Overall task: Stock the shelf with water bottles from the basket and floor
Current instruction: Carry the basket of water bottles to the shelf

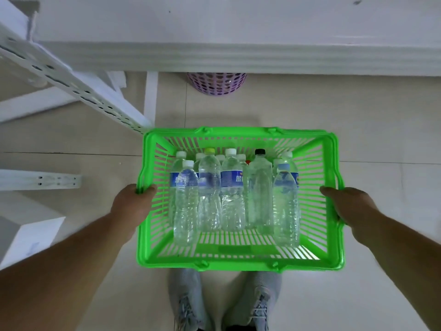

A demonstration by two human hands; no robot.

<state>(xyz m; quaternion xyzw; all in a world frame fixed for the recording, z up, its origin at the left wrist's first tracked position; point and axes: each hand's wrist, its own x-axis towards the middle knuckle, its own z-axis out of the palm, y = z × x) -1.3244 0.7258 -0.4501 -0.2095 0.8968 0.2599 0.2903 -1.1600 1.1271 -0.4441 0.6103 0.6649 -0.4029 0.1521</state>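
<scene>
Tiled floor (358, 130), pale beige, seen from above. White shelf (238, 32) runs across top of view, w/ a perforated white upright (78, 91) slanting down at left toward the basket's far-left corner. Purple bin (216, 83) w/ round holes sits on floor, partly under shelf edge. White box (31, 237) at lower left.

Green basket (241, 262), slatted plastic, centre of view, above person's grey shoes (186, 299).

- Left hand (132, 204): clenched over basket's left rim, thumb inside the rim, the other fingers out of sight.
- Right hand (346, 206): clenched over right rim, same hold, thumb on top.

Bottles (232, 192) inside basket, upright, packed toward far side, touching one another. Mostly clear w/ white caps; several w/ blue labels.
- One yellow-green cap (210, 150) in back row.
- One black cap (260, 152) on a squarer clear bottle, right of centre.
- Something red behind it, too hidden to ID.
- Near row: white-capped bottle front-left, pale-blue-capped bottle (285, 206) front-right.

Near part of basket bottom shows bare slats. Can't tell from this angle if basket is lifted or resting on floor.
</scene>
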